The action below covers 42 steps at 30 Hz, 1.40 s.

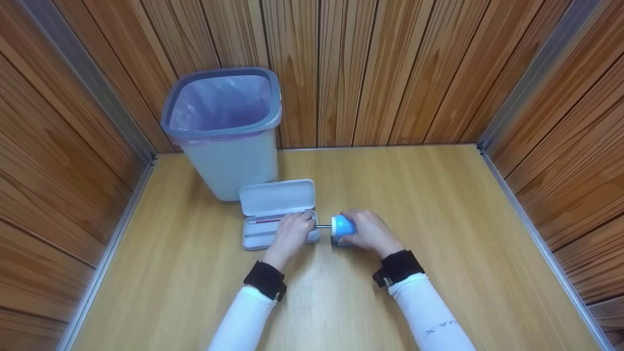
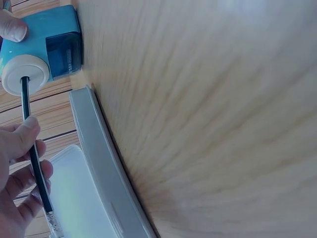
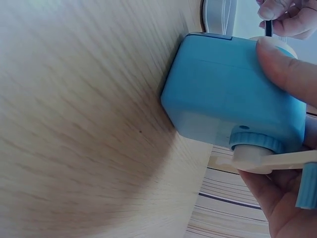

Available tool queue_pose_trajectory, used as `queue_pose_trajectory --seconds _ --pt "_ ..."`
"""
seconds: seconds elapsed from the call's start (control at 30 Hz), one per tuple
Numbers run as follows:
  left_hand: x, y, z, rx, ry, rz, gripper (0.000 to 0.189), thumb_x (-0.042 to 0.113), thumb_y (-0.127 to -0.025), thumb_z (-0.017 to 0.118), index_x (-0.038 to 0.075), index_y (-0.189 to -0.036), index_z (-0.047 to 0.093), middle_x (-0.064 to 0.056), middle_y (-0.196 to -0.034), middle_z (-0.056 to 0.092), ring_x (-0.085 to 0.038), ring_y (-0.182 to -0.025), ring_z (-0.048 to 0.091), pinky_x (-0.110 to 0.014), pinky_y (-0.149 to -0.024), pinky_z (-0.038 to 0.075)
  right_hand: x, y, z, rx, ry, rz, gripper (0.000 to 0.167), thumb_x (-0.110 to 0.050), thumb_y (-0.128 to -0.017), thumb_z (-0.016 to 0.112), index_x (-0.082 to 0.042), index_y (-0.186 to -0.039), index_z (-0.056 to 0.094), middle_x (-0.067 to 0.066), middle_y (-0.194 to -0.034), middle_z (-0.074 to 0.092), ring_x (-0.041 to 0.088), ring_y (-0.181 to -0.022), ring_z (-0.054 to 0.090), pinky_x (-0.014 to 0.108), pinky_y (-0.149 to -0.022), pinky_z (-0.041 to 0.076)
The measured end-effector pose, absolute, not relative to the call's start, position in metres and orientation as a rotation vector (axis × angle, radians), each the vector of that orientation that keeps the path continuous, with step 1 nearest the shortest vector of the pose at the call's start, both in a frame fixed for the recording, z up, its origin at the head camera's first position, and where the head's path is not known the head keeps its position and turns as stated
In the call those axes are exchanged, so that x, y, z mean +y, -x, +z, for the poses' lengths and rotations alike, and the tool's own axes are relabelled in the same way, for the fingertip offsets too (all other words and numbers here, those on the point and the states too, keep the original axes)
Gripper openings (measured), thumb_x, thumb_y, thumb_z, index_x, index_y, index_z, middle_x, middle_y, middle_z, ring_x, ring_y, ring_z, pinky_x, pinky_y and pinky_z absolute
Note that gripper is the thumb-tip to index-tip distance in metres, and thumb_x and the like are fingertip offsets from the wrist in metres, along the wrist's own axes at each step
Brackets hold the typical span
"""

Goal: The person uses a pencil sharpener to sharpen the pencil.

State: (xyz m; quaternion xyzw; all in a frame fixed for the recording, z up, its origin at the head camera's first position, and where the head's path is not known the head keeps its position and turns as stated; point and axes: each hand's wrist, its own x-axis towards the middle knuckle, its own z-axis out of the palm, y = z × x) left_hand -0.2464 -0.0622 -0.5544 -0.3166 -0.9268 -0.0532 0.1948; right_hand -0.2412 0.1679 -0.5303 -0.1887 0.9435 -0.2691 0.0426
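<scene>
My left hand (image 1: pixel 291 231) pinches a dark pencil (image 2: pixel 25 104) between thumb and fingers. The pencil's front end sits in the round white hole of a blue crank pencil sharpener (image 3: pixel 223 89), which rests on the table. My right hand (image 1: pixel 371 231) grips the sharpener's body, thumb on one side and fingers around the other. The sharpener's crank (image 3: pixel 282 159), white with a blue knob, shows in the right wrist view beside that hand's palm. Below my left hand lies an open grey-white pencil case (image 1: pixel 278 199), with a reddish pencil (image 1: pixel 265 221) inside it. The dark pencil's tip is hidden.
Behind the pencil case, at the back left, stands a tall pale bin (image 1: pixel 234 163) with a grey rim and a plastic liner. Wood-panelled walls (image 1: pixel 390 73) enclose the table (image 1: pixel 438 195) at the back and both sides.
</scene>
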Motion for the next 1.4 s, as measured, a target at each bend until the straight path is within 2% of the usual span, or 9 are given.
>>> queue_pose_trajectory --seconds 0.33,0.57,0.7,0.8,0.93,1.07,1.2,1.33,1.4 --pt "-0.061 0.243 -0.552 -2.657 0.865 -0.156 0.02 0.0 -0.084 0.07 0.011 -0.099 0.076 -0.004 -0.102 0.069 -0.023 -0.092 0.065 -0.037 -0.076 0.052 0.168 0.241 -0.529 2.879 0.598 -0.826 0.062 -0.028 -0.076 0.086 -0.012 -0.131 0.062 0.006 -0.119 0.066 0.024 -0.107 0.062 0.045 -0.094 0.049" --pt "-0.065 0.236 -0.548 -2.722 0.826 -0.198 0.02 0.0 -0.085 0.069 0.011 -0.1 0.076 -0.006 -0.108 0.069 -0.025 -0.096 0.064 -0.04 -0.079 0.052 0.164 0.238 -0.53 2.866 0.589 -0.871 0.056 -0.03 -0.076 0.086 -0.016 -0.126 0.065 0.0 -0.116 0.066 0.019 -0.103 0.061 0.045 -0.095 0.049" --pt "-0.068 0.233 -0.546 -2.739 0.799 -0.245 0.017 0.001 -0.086 0.069 0.01 -0.098 0.075 -0.007 -0.104 0.069 -0.026 -0.094 0.064 -0.041 -0.08 0.052 0.161 0.236 -0.531 2.874 0.605 -0.862 0.056 -0.032 -0.075 0.086 -0.016 -0.125 0.065 0.0 -0.114 0.067 0.019 -0.102 0.061 0.043 -0.093 0.049" --pt "-0.069 0.231 -0.544 -2.764 0.774 -0.243 0.014 0.003 -0.087 0.07 0.009 -0.099 0.075 -0.007 -0.1 0.068 -0.026 -0.093 0.064 -0.041 -0.081 0.052 0.16 0.234 -0.531 2.884 0.614 -0.841 0.059 -0.032 -0.076 0.085 -0.015 -0.128 0.064 0.002 -0.118 0.066 0.021 -0.106 0.061 0.043 -0.094 0.049" --pt "-0.067 0.229 -0.54 -2.817 0.752 -0.25 0.014 0.01 -0.09 0.069 0.008 -0.103 0.074 -0.01 -0.104 0.067 -0.027 -0.096 0.064 -0.043 -0.085 0.052 0.159 0.232 -0.531 2.89 0.592 -0.813 0.064 -0.033 -0.077 0.084 -0.013 -0.133 0.06 0.004 -0.124 0.064 0.023 -0.112 0.06 0.044 -0.096 0.048" --pt "-0.063 0.226 -0.535 -2.845 0.756 -0.28 0.024 0.011 -0.09 0.068 0.006 -0.113 0.07 -0.013 -0.114 0.066 -0.03 -0.104 0.063 -0.046 -0.09 0.05 0.16 0.23 -0.53 2.869 0.565 -0.795 0.072 -0.035 -0.078 0.083 -0.011 -0.14 0.054 0.008 -0.133 0.059 0.028 -0.119 0.056 0.048 -0.099 0.045" --pt "-0.057 0.225 -0.532 -2.799 0.782 -0.316 0.034 0.01 -0.09 0.068 0.003 -0.123 0.065 -0.014 -0.122 0.063 -0.03 -0.111 0.061 -0.044 -0.094 0.048 0.166 0.227 -0.526 2.824 0.531 -0.839 0.086 -0.036 -0.079 0.082 -0.013 -0.15 0.041 0.013 -0.145 0.047 0.033 -0.13 0.047 0.051 -0.103 0.04" --pt "-0.048 0.223 -0.529 -2.725 0.809 -0.355 0.039 0.021 -0.094 0.065 0.003 -0.128 0.062 -0.013 -0.126 0.062 -0.029 -0.116 0.058 -0.043 -0.097 0.047 0.175 0.224 -0.519 2.804 0.525 -0.908 0.093 -0.033 -0.078 0.083 -0.012 -0.153 0.033 0.017 -0.153 0.036 0.036 -0.137 0.039 0.052 -0.106 0.036" --pt "-0.042 0.222 -0.529 -2.699 0.838 -0.358 0.042 0.028 -0.096 0.063 0.003 -0.129 0.061 -0.013 -0.127 0.061 -0.028 -0.118 0.057 -0.043 -0.099 0.046 0.181 0.221 -0.515 2.809 0.524 -0.918 0.092 -0.031 -0.079 0.083 -0.01 -0.153 0.033 0.018 -0.153 0.036 0.037 -0.136 0.04 0.052 -0.104 0.038"
